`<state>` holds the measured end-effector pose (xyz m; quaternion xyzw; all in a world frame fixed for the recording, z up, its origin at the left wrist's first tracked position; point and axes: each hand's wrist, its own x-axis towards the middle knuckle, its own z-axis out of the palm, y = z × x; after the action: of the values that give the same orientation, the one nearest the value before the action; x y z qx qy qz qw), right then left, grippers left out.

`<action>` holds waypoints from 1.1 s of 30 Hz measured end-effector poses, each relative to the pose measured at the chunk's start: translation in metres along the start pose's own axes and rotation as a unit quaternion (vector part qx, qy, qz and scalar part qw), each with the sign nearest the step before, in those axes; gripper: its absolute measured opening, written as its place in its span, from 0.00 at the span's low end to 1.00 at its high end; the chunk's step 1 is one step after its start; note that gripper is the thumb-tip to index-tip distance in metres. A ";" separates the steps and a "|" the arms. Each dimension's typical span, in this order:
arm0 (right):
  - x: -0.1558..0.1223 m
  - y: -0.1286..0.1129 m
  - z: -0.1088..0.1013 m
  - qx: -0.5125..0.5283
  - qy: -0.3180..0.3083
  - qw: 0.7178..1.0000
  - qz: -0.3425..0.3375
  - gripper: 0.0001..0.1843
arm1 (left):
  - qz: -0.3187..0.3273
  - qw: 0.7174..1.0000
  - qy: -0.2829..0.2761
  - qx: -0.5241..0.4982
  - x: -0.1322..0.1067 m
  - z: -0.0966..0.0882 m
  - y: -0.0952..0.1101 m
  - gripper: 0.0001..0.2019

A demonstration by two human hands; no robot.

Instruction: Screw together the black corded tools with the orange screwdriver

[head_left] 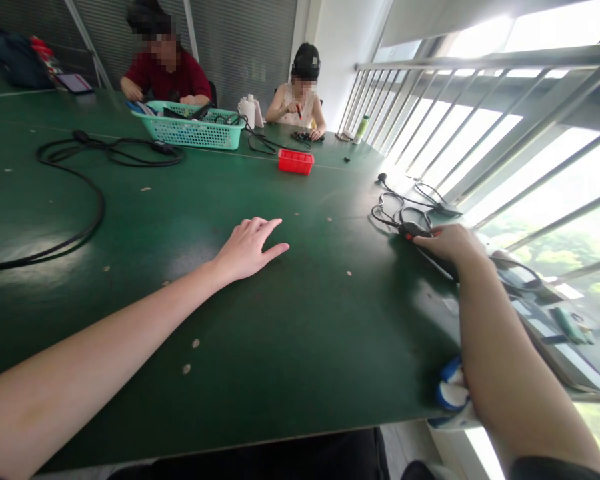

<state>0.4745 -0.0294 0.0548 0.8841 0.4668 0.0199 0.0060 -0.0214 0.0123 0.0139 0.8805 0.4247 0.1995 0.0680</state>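
Note:
My left hand [247, 250] is over the middle of the green table [280, 333], thumb and index finger stretched out and apart, holding nothing. Off to the right, by the railing, my right hand [453, 245] grips a dark elongated corded device [414, 231] with a small red-orange part. Its exact kind is hard to make out, and my fingers and palm cover much of it. Black cable [393, 207] lies in loops just beyond that hand.
A teal basket [195, 130] of black items and a red tray [296, 162] stand farther back. Long black cable [97, 193] curls at the left. Two people sit across the table. Metal railing [480, 87] borders the right; a blue-and-white object [453, 393] is under my right forearm.

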 end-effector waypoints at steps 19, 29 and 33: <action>0.007 -0.009 0.011 0.006 0.035 0.998 -0.055 0.36 | -0.005 1.000 -0.008 0.006 0.000 0.000 0.000 0.34; 0.023 -0.013 0.021 -0.002 0.041 0.995 -0.087 0.37 | -0.010 1.000 -0.015 0.006 -0.001 -0.002 0.002 0.32; 0.025 -0.012 0.021 -0.007 0.038 0.995 -0.088 0.38 | -0.008 1.000 -0.019 0.004 -0.001 -0.003 0.003 0.33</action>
<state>0.4794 -0.0013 0.0343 0.8380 0.5428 0.0558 -0.0042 -0.0213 0.0092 0.0175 0.8809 0.4311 0.1803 0.0748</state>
